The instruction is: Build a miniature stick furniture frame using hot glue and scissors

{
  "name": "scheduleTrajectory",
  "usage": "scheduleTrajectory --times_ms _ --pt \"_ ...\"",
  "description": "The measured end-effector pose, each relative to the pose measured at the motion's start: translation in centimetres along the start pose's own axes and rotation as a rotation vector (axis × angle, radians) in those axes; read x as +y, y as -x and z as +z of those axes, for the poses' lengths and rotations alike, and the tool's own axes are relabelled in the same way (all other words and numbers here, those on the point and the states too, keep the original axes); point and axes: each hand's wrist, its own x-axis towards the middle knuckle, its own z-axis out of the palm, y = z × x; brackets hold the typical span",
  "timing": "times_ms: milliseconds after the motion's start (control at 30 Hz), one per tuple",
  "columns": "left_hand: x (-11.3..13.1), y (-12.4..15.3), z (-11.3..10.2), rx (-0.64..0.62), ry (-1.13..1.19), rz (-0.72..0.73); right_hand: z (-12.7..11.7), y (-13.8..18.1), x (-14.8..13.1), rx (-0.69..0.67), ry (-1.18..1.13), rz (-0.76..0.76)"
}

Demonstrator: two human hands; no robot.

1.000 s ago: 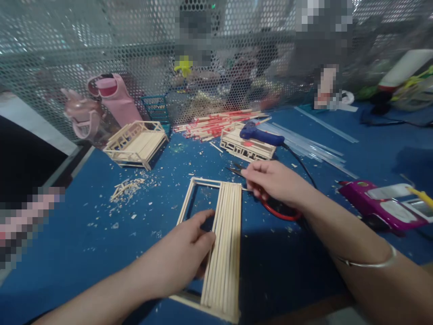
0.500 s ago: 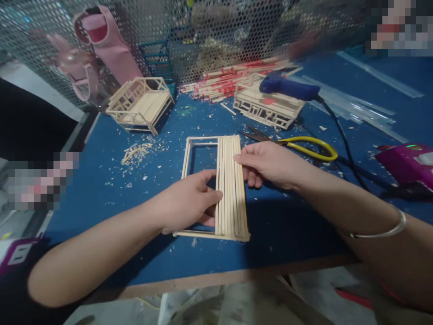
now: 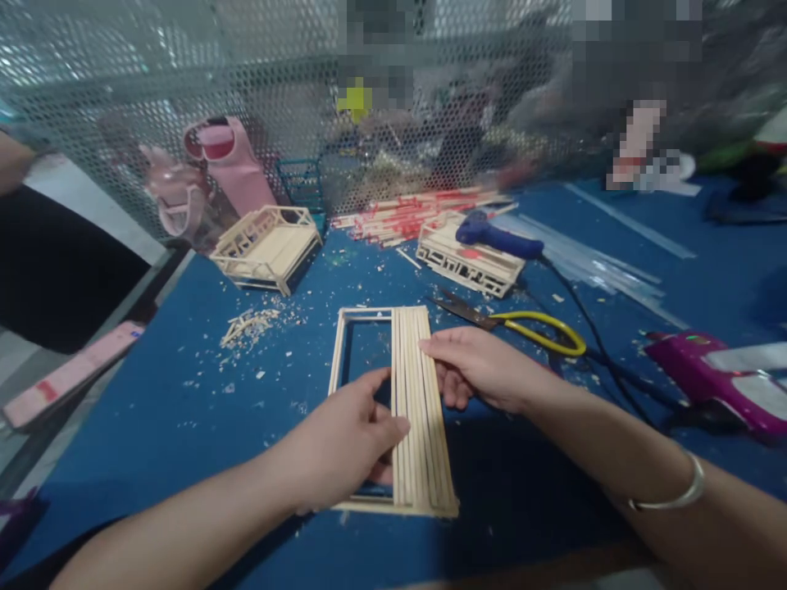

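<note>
The head view shows a wooden stick frame (image 3: 393, 410) lying flat on the blue table (image 3: 153, 410), near its front edge and directly before the person. The frame's right half is filled with a row of thin sticks laid side by side; its left half is an open rectangle with blue showing through.

The left hand (image 3: 344, 447) rests on the frame from the left — fingers curled inside the open half, thumb and fingertips pressed against the inner edge of the stick row. The right hand (image 3: 479, 373) lies along the frame's right edge, fingers extended and close together, the index finger touching the top of the outermost sticks (it encloses nothing, only pressing from the side). A metal bangle (image 3: 670, 496) sits on the right wrist.

Just beyond the right hand lie yellow-handled scissors (image 3: 522, 324), blades pointing left. Further back a blue glue gun (image 3: 498, 239) rests on a small stick model (image 3: 470, 266), its black cord trailing to the right. A finished miniature bench (image 3: 267, 248) stands to the left near the perforated mesh screen (image 3: 153, 106), with red-marked sticks (image 3: 411, 217) heaped between. Wood scraps (image 3: 249, 324) litter the table left of the frame. A purple object (image 3: 719, 381) sits at the right — what it is, blurred.
</note>
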Motion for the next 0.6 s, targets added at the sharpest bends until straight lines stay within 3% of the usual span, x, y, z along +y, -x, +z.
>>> scheduleTrajectory --times_ms 100,233,333,467,600 --pt "0.0 0.0 0.1 0.021 0.063 -0.043 0.2 0.3 -0.1 -0.017 -0.072 -0.032" --pt "-0.2 0.3 0.3 0.002 0.142 0.007 0.3 1.3 -0.5 -0.014 -0.122 -0.110" --pt "-0.1 0.6 0.3 0.030 0.108 0.148 0.4 2.1 -1.0 -0.040 -0.225 -0.225" --pt "0.5 0.4 0.2 0.128 -0.019 0.454 1.2 2.7 -1.8 -0.077 -0.310 -0.477" --pt "0.7 -0.8 0.2 0.242 -0.121 0.631 2.3 2.8 -1.9 0.030 -0.249 -0.621"
